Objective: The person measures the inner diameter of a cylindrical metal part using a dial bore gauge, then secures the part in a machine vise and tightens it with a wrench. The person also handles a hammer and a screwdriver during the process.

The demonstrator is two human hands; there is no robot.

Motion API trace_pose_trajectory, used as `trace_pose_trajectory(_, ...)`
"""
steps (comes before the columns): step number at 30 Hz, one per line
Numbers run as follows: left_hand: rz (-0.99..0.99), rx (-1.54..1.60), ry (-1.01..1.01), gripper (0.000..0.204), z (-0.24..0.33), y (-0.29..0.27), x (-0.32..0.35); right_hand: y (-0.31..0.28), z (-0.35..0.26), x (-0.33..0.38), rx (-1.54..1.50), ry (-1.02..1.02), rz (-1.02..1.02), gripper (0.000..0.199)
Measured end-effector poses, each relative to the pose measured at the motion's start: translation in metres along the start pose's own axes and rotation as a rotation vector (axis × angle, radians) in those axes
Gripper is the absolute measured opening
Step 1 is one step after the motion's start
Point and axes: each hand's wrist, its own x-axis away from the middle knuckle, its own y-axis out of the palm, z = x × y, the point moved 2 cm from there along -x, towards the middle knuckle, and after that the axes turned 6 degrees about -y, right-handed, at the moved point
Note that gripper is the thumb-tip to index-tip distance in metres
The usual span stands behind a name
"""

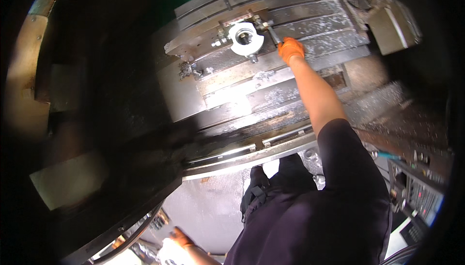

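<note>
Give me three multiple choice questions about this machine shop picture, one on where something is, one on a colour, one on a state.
1. Where does the pale ring-shaped metal part sit?
A. Clamped on the grey slotted machine table
B. On the floor
C. In the left hand

2. What colour is the glove on the right hand?
A. Blue
B. Orange
C. White

3. What is the right hand doing?
A. Hanging free at the side
B. Resting flat on the control panel
C. Closed on the thin metal tool handle beside the ring part

Answers:
1 A, the ring lies in a fixture on the slotted table.
2 B, the glove is bright orange.
3 C, the gloved fingers wrap the handle that runs toward the ring part. The left hand is low at the picture's lower edge, away from the table.
</note>
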Motion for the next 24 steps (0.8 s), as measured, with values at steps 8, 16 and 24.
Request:
trace_pose_trajectory(8, -0.416, -0.629, 0.131, 0.062, 0.066, 0.101, 0.164, 0.06, 0.036, -0.084, -0.053, -0.018, -0.13, 0.034)
trace_pose_trajectory(16, -0.626, -0.204, 0.465, 0.047, 0.203, 0.262, 0.227, 0.044, 0.114, 0.039, -1.097, -0.123, -0.16, 0.013)
trace_pose_trajectory(24, -1.16, -0.055, 0.994, 0.047, 0.342, 0.385, 0.358, 0.074, 0.13, 0.103, -0.837, -0.124, -0.291, 0.013)
